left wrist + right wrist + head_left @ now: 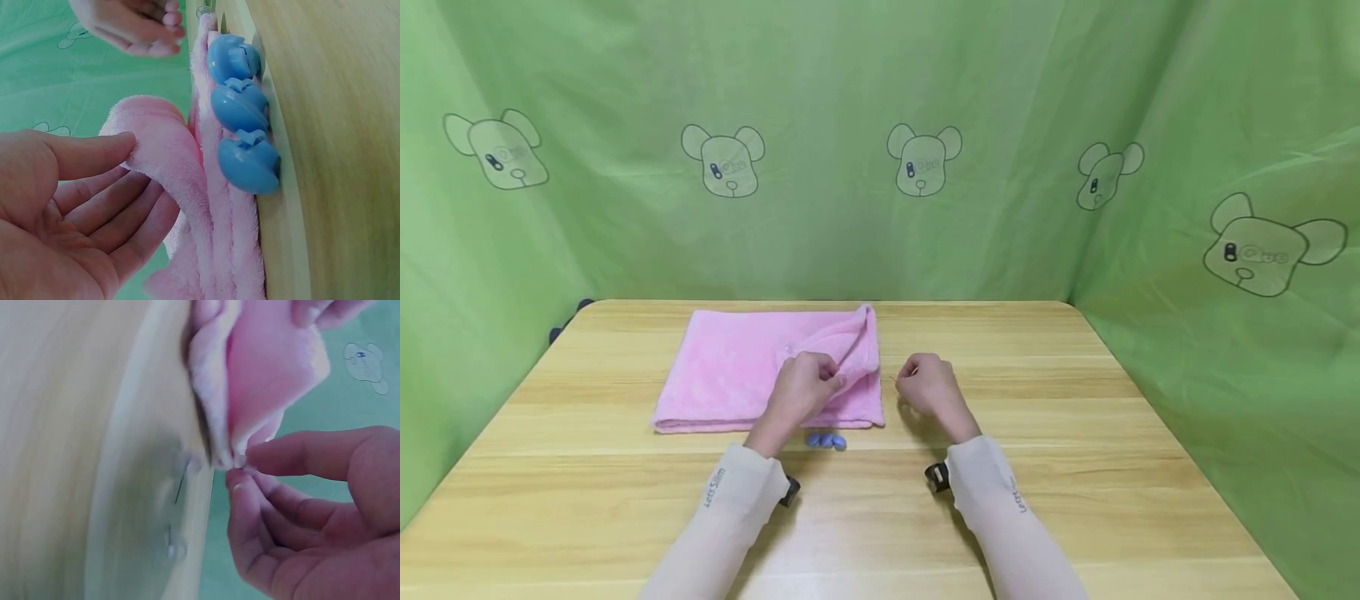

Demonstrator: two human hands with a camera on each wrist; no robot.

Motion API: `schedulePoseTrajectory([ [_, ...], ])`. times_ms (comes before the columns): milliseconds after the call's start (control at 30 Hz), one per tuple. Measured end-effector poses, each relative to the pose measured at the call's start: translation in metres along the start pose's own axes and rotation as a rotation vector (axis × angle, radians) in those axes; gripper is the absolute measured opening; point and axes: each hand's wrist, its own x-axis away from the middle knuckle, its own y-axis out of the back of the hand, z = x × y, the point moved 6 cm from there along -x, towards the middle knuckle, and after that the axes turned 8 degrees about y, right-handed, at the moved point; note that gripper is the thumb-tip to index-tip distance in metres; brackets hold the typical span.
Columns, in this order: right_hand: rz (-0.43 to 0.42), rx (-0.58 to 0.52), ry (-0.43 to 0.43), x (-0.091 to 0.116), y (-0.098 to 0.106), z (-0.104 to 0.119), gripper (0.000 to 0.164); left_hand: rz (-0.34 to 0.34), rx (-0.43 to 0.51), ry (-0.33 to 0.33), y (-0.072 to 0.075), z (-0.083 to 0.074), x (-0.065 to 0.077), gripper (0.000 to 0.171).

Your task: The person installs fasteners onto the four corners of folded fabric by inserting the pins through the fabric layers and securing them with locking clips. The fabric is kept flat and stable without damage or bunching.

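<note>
With our left grip (802, 385) pinching a lifted part of the pink cloth (730, 367), we have that cloth just left of our right grip (928, 385), which pinches a small pin (239, 462) pointing left towards it.

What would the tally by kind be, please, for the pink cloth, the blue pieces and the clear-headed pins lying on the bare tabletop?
Pink cloth: 1
Blue pieces: 3
Loose clear-headed pins in sight: 2
Total: 6
</note>
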Motion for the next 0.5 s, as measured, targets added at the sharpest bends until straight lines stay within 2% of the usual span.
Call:
schedulePoseTrajectory([
  [233,0.05,-0.184,0.065,0.0,-0.003,0.01,0.015,-0.007,0.005,-0.003,-0.001,0.001,0.0,0.005],
  [367,0.103,-0.264,0.106,0.002,-0.005,0.018,0.014,-0.012,0.005,0.0,-0.001,0.002,-0.001,0.005],
  [500,0.161,-0.378,0.11,0.004,-0.01,0.025,0.014,-0.013,0.001,0.006,-0.001,0.002,-0.001,0.005],
])
